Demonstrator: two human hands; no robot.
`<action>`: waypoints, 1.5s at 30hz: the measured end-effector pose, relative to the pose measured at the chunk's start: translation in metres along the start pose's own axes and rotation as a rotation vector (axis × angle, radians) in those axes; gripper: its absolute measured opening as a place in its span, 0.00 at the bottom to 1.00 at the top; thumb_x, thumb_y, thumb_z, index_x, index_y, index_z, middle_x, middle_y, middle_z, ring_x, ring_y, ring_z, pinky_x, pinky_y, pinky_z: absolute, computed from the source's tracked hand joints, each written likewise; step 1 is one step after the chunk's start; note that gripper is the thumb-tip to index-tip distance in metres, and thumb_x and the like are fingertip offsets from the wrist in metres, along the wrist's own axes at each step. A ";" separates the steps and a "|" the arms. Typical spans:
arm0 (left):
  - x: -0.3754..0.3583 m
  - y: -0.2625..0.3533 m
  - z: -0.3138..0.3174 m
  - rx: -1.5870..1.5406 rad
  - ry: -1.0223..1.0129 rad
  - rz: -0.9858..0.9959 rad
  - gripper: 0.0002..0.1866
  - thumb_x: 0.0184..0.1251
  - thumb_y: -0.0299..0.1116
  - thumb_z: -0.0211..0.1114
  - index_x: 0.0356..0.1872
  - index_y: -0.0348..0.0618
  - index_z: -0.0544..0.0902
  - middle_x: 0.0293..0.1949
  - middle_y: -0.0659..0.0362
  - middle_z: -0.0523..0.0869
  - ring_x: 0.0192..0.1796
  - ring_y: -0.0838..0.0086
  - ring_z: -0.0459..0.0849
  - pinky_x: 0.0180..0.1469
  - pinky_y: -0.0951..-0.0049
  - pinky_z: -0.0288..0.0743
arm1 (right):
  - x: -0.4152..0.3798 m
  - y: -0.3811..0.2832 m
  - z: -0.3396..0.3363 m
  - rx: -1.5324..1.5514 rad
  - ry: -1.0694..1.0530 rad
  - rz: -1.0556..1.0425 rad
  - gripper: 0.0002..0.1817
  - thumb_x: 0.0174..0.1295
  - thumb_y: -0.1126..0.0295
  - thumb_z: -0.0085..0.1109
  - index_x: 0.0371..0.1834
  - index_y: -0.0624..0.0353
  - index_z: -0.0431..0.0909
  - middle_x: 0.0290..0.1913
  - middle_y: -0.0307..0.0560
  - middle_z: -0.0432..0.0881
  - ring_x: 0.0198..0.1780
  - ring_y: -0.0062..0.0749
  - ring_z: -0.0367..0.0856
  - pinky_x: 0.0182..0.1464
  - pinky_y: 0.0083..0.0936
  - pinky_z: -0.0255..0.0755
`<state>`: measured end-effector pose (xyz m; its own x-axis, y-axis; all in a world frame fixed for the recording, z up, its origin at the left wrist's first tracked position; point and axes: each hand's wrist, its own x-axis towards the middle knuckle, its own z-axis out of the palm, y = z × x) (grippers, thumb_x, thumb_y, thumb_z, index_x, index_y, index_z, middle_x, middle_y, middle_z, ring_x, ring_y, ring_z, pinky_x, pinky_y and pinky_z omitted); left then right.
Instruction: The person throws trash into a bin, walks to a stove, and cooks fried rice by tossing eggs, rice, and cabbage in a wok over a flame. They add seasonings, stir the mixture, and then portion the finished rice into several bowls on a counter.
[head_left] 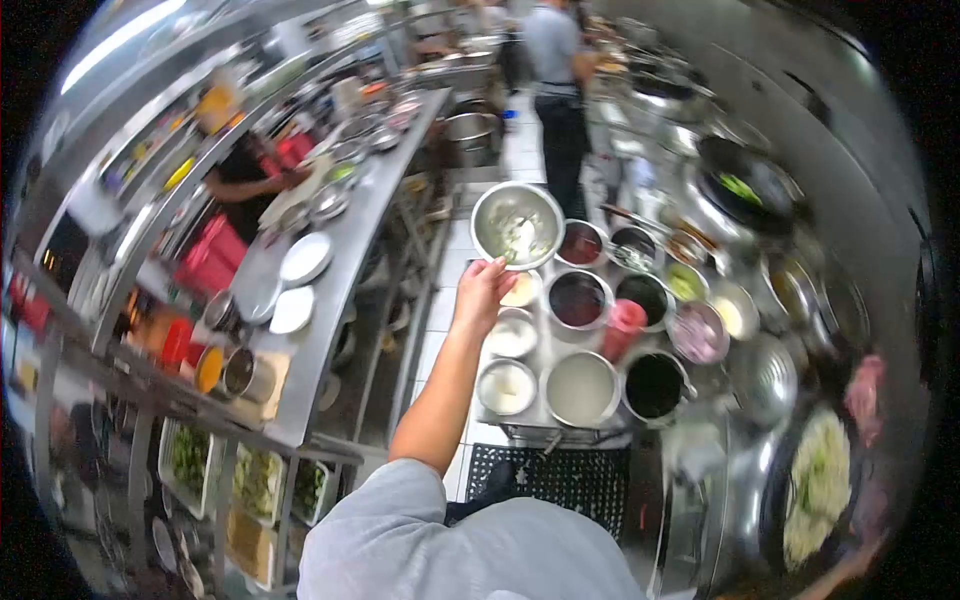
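My left hand (484,290) is stretched forward and closed on the near rim of a metal bowl (483,228). The bowl tilts toward me, and white and pale green bits cling inside it. Below and right of it stand several round containers, among them one of dark red liquid (578,298). At the far lower right, part of my right forearm (843,578) shows beside a wok (770,510) heaped with pale shredded food (818,490). My right hand (872,540) is dim and blurred at the edge, so its fingers and anything in them cannot be made out.
A steel counter (345,250) on the left carries white plates (306,258) and bowls. Another wok (745,185) with greens sits at the back right. Ahead, a person in dark trousers (562,140) stands in the aisle; another person's arm (250,185) is behind the counter. A perforated black mat (575,478) covers the floor.
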<state>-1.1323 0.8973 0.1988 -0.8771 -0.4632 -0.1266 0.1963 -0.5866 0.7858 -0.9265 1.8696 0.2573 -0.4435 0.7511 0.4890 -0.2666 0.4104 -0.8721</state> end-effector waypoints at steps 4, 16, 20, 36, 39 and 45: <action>0.070 0.046 -0.188 0.114 0.380 0.075 0.04 0.69 0.24 0.64 0.37 0.36 0.77 0.38 0.54 0.83 0.38 0.70 0.85 0.37 0.77 0.86 | -0.069 -0.038 0.048 -0.230 0.048 -0.025 0.23 0.75 0.55 0.46 0.69 0.50 0.72 0.61 0.42 0.77 0.53 0.37 0.81 0.60 0.33 0.74; 0.258 0.155 -0.346 -0.131 0.557 0.210 0.17 0.73 0.30 0.61 0.59 0.37 0.76 0.52 0.53 0.81 0.50 0.62 0.86 0.48 0.68 0.86 | -0.066 -0.019 -0.004 -0.317 0.017 -0.199 0.20 0.76 0.55 0.48 0.55 0.59 0.80 0.48 0.48 0.83 0.52 0.36 0.81 0.62 0.33 0.72; 0.201 0.122 -0.258 -0.159 0.430 0.163 0.16 0.71 0.32 0.63 0.56 0.39 0.77 0.48 0.55 0.83 0.46 0.64 0.86 0.44 0.71 0.85 | -0.044 0.056 -0.057 -0.335 -0.016 -0.446 0.21 0.76 0.54 0.49 0.50 0.62 0.82 0.44 0.50 0.85 0.52 0.35 0.81 0.62 0.33 0.72; -0.291 -0.147 0.253 0.472 -1.158 0.405 0.26 0.65 0.34 0.69 0.63 0.39 0.75 0.65 0.47 0.74 0.65 0.53 0.77 0.65 0.60 0.72 | 0.047 0.051 -0.075 0.378 -0.284 0.145 0.22 0.76 0.54 0.52 0.43 0.67 0.81 0.34 0.39 0.73 0.40 0.26 0.73 0.54 0.30 0.73; -0.324 -0.194 0.286 0.613 -1.350 0.348 0.25 0.64 0.34 0.69 0.61 0.38 0.75 0.66 0.46 0.74 0.67 0.52 0.74 0.68 0.59 0.68 | -0.003 -0.020 0.007 -0.070 0.141 0.050 0.20 0.77 0.54 0.51 0.39 0.61 0.79 0.30 0.36 0.69 0.36 0.24 0.69 0.48 0.26 0.70; -0.387 -0.362 0.327 1.057 -1.585 0.667 0.42 0.55 0.49 0.75 0.70 0.42 0.71 0.75 0.46 0.61 0.78 0.48 0.54 0.73 0.46 0.58 | -0.010 -0.158 0.068 0.119 0.234 0.053 0.17 0.76 0.54 0.52 0.35 0.53 0.78 0.24 0.31 0.63 0.28 0.17 0.62 0.33 0.19 0.61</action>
<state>-1.0071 1.5061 0.1613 -0.4410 0.8245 0.3546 0.8226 0.2133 0.5271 -0.9379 1.7624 0.3918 -0.2529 0.8750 0.4128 -0.3526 0.3139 -0.8815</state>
